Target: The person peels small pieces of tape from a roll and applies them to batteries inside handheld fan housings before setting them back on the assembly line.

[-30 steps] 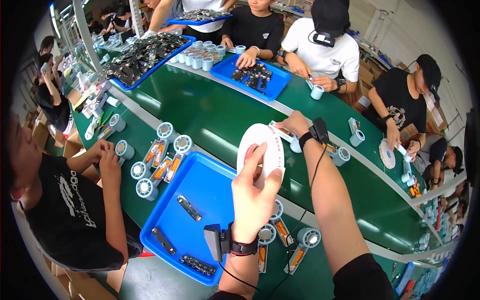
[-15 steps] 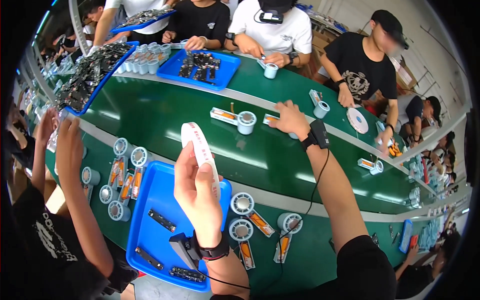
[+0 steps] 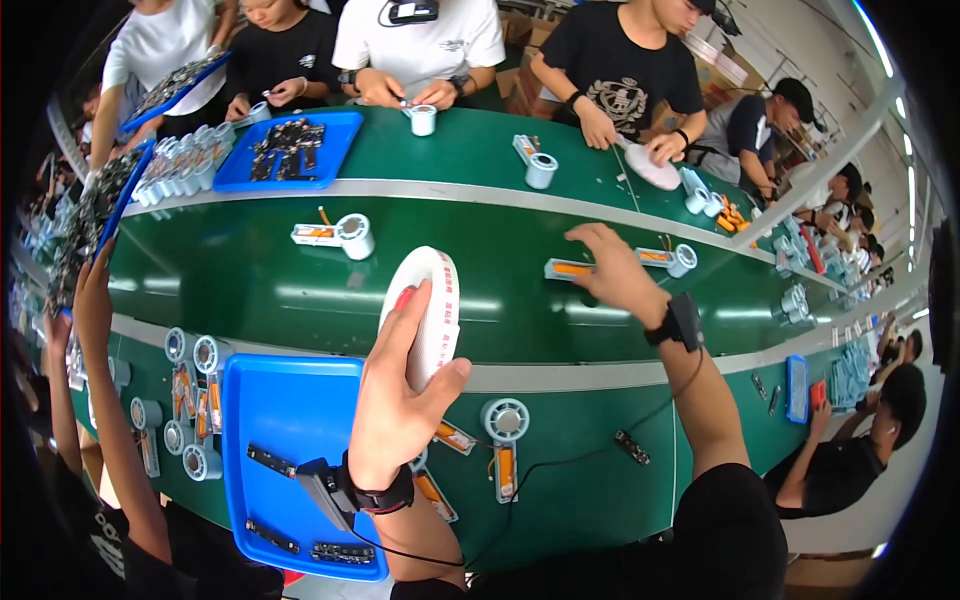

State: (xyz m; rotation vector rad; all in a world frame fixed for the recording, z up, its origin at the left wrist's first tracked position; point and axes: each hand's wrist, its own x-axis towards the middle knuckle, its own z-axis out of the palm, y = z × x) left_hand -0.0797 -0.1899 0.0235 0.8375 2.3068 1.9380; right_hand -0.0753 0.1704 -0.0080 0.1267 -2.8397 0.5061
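My left hand (image 3: 395,400) is closed on a flat white roll of tape (image 3: 435,310) with red print, held up over the near bench edge. Over the green belt, my right hand (image 3: 620,270) curves around a light-blue fan housing (image 3: 566,270) with an orange battery in its handle. Its round end is hidden beneath my palm. Just past that hand lies another fan housing (image 3: 682,261). A third fan housing (image 3: 353,237) is on the belt to the left. Both my wrists wear black straps with cabled devices.
By my left forearm, a blue tray (image 3: 290,400) holds several black circuit boards (image 3: 342,553). Fan housings (image 3: 505,420) lie on the near bench. Across the belt, co-workers handle parts beside another blue tray (image 3: 340,165). A neighbour's arm (image 3: 110,400) reaches in at left.
The view has swung right. My right hand and the fan housing under it have shifted right along the belt, relative to the other housings. The tape roll in my left hand shows its flat side more.
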